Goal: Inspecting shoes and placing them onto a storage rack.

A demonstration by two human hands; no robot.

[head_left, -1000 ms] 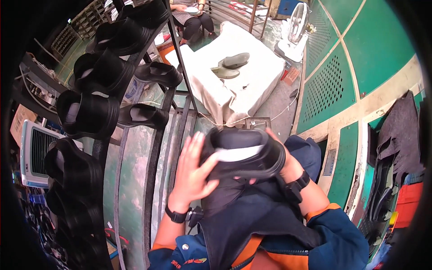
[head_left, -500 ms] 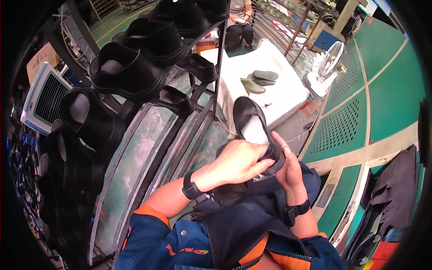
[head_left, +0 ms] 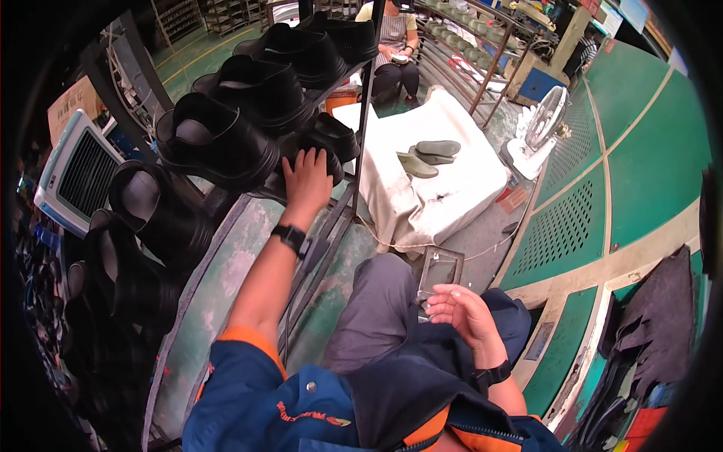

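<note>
My left hand (head_left: 307, 184) is stretched out to the shoe rack, its fingers spread and laid over a black shoe (head_left: 277, 187) on the lower level. Part of that shoe is hidden under the hand, and so is the thumb. Right behind the fingertips stands another black shoe (head_left: 336, 137). Above my lap, my right hand (head_left: 465, 310) is empty, with its fingers loosely bent and apart. Larger black shoes (head_left: 215, 139) line the upper level of the rack, close to the left hand.
A white cloth-covered table (head_left: 459, 188) ahead bears several green-grey shoe lasts (head_left: 435, 151). Beyond it sits a person (head_left: 395, 56). A white fan (head_left: 542, 120) stands beside green cabinets (head_left: 572, 218) at the right. An air cooler (head_left: 79, 169) is at the far left.
Both hands held a black shoe over my lap before; it is no longer there. My left hand has moved up and left to the rack, while my right hand stays low, now empty.
</note>
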